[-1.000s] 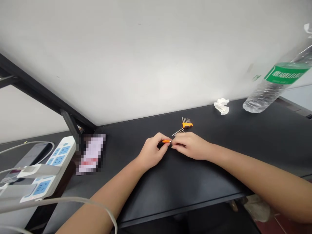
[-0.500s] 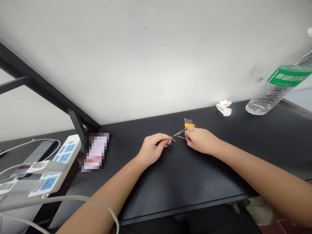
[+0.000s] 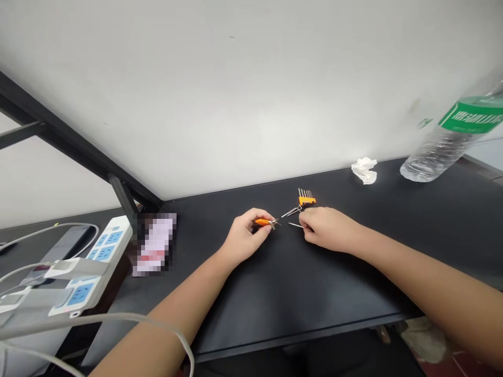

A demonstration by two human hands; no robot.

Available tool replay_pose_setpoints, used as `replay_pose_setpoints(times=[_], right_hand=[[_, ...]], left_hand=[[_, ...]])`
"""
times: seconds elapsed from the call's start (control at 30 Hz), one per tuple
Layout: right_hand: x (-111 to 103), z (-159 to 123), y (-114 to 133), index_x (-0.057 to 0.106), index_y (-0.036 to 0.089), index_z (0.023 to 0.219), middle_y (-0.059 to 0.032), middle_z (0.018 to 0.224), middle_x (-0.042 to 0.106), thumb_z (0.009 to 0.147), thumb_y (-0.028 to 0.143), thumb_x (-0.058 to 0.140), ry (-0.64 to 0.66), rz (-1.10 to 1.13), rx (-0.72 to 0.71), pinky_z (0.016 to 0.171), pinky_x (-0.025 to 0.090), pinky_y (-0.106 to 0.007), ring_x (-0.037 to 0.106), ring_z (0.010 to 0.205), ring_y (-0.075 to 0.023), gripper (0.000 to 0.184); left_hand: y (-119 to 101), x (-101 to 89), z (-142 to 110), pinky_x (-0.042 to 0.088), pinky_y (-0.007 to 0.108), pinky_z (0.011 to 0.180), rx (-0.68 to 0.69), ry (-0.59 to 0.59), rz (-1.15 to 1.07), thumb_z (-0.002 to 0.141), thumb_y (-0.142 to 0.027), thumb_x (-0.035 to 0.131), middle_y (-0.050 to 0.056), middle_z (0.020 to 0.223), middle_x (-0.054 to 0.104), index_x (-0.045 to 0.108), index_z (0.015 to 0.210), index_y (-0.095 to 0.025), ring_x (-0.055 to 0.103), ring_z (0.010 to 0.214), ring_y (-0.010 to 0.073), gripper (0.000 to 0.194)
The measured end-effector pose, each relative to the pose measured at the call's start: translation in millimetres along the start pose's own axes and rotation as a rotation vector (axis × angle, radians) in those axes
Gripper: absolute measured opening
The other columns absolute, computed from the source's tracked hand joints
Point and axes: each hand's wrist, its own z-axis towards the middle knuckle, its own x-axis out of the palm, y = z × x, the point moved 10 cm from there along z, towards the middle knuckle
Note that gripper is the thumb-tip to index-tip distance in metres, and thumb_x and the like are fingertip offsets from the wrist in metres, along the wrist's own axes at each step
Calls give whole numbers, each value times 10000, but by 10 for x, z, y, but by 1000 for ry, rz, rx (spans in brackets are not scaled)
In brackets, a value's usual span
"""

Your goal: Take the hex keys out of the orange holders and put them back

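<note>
Between the fingers of my left hand (image 3: 249, 233) is a small orange piece (image 3: 262, 222) with metal ends sticking out towards the right; its exact kind is too small to tell. My right hand (image 3: 324, 225) is closed around a thin hex key (image 3: 295, 225), whose straight tip points left, apart from the orange piece. Loose hex keys (image 3: 291, 211) lie on the black table (image 3: 275, 293) just behind my right fingers. Beyond them sits an orange holder (image 3: 307, 201) with a row of several metal shafts.
A crumpled white tissue (image 3: 364, 170) and a clear plastic bottle with a green label (image 3: 471, 115) stand at the back right. On the left are a white power strip (image 3: 98, 262) with plugs and cables, a blurred pinkish packet (image 3: 157, 243) and a black metal frame (image 3: 78, 157).
My right hand has drawn away to the right from my left hand, and a hex key now shows in it. The orange piece has turned in my left fingers, showing more of itself.
</note>
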Motion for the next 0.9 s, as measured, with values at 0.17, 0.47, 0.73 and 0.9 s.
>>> replay_pose_setpoints(times=[0.17, 0.47, 0.73, 0.9], right_hand=[[-30, 2, 3, 578, 200, 764, -12, 797, 664, 863, 121, 558, -10, 169, -81, 640, 387, -270, 578, 706, -153, 127], [-168, 20, 90, 689, 186, 1187, -72, 996, 674, 967, 276, 592, -221, 351, -192, 751, 486, -310, 615, 787, -166, 257], [-145, 68, 254, 723, 195, 1108, -51, 963, 681, 992, 267, 571, -246, 741, -219, 714, 521, -284, 623, 703, -123, 205], [200, 169, 151, 673, 177, 945, -6, 811, 678, 954, 365, 642, 23, 1240, -21, 471, 453, -214, 593, 545, -97, 191]], left_hand=[[52, -20, -6, 573, 297, 755, -75, -19, -2, 798, -294, 791, 68, 943, 745, 719, 974, -181, 700, 832, 179, 221], [-21, -15, -7, 565, 286, 741, -34, -5, 108, 844, -340, 767, 34, 862, 758, 749, 878, -203, 700, 782, 170, 143], [-27, 132, -3, 564, 291, 783, -54, 96, -10, 853, -314, 758, 51, 907, 735, 710, 917, -181, 697, 843, 171, 156], [-52, 229, -33, 571, 321, 817, -28, 139, -167, 848, -284, 780, 65, 940, 716, 627, 965, -178, 705, 878, 181, 220]])
